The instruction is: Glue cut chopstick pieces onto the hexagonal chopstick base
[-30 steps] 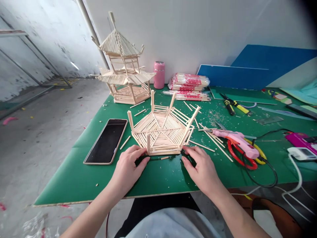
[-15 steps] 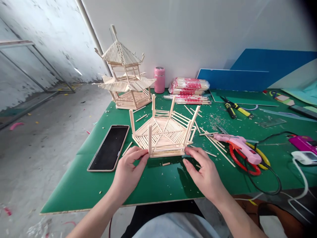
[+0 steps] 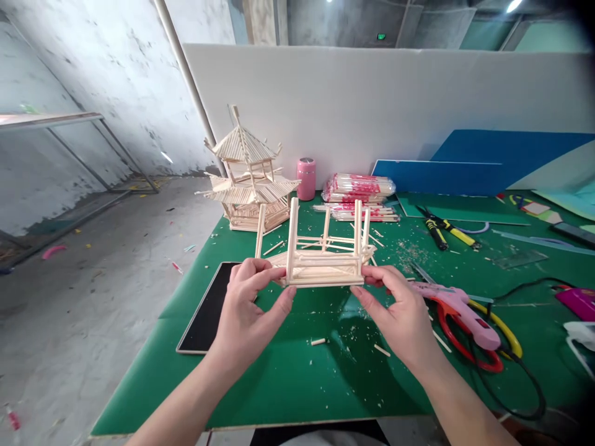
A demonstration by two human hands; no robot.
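Both my hands hold a hexagonal base of thin wooden sticks (image 3: 320, 263) up above the green mat (image 3: 297, 384), roughly level with my eyes. Several upright posts rise from its corners. My left hand (image 3: 248, 310) pinches its left edge with thumb and fingers. My right hand (image 3: 400, 316) grips the right edge the same way. A finished two-tier stick pagoda (image 3: 248, 176) stands on the mat behind, at the back left.
A black phone (image 3: 207, 310) lies on the mat under my left hand. A pink glue gun (image 3: 458, 310) and red-handled scissors (image 3: 465, 344) lie to the right with cables. Packs of sticks (image 3: 357, 189), a pink cup (image 3: 305, 178), yellow-black pliers (image 3: 439, 226) and blue boards (image 3: 465, 170) sit further back.
Both hands have taken the stick base by its edges and lifted it off the mat. The view has tilted upward, showing the wall top.
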